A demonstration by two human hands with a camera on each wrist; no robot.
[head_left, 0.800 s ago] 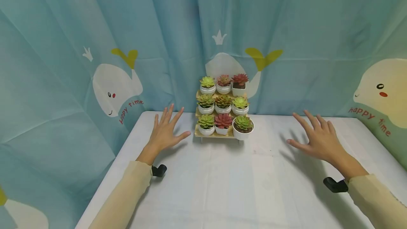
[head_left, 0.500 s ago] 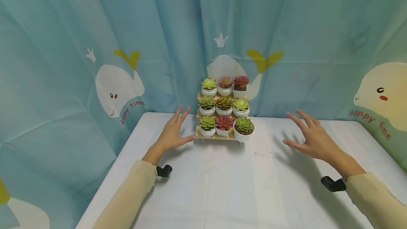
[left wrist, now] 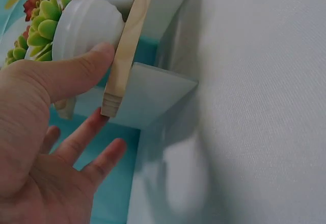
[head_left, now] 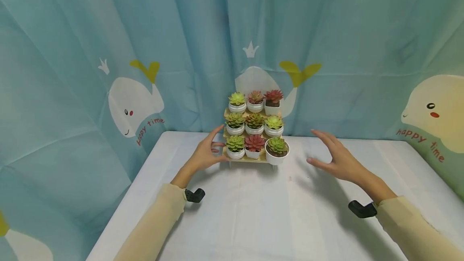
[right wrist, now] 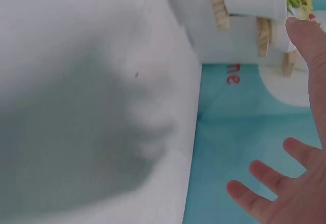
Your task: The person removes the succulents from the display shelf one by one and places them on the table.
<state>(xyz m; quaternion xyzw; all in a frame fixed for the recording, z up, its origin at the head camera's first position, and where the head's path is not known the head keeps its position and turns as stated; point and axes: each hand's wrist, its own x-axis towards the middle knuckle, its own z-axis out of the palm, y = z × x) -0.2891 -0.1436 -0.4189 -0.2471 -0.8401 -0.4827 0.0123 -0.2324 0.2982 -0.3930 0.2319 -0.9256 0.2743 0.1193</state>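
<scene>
A three-step wooden plant stand [head_left: 250, 160] on white legs stands at the back of the table, bearing rows of small potted succulents. At its left end is my left hand [head_left: 201, 156], fingers spread. In the left wrist view the thumb overlaps a white pot [left wrist: 86, 28] at the front step, and a fingertip is right at the end of the wooden board [left wrist: 130, 51]. My right hand [head_left: 340, 159] hovers off the stand's right side, fingers extended, with a gap to the larger round pot [head_left: 276, 158]. In the right wrist view its thumb overlaps the pots.
A white cloth [head_left: 261, 212] covers the table. Behind it hangs a blue curtain [head_left: 195, 51] printed with whales, close to the back of the stand. A dark wrist camera [head_left: 195, 195] sticks out from the left wrist, another camera [head_left: 362, 209] from the right.
Both hands have moved inward toward the stand. The left hand has reached its left end, its fingers bending more; the right hand has come closer from the right. The stand stays in place.
</scene>
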